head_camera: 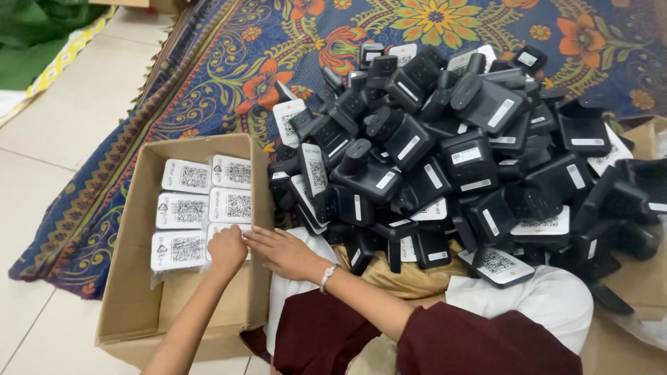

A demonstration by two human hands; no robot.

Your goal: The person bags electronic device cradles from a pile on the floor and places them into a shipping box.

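An open cardboard box sits at my left, and several flat devices with white code labels lie face up in it in two neat rows. My left hand is curled over the nearest device at the lower right of that grid, most of which it hides. My right hand, with a bracelet on its wrist, lies flat beside it over the box's right wall, fingers stretched out and touching the same device. A big heap of black devices rises just to the right.
The heap rests on a patterned blue and orange blanket and spills onto a tan cloth on my lap. Pale floor tiles lie to the left and a green cloth at the far left. Another cardboard piece stands at the right edge.
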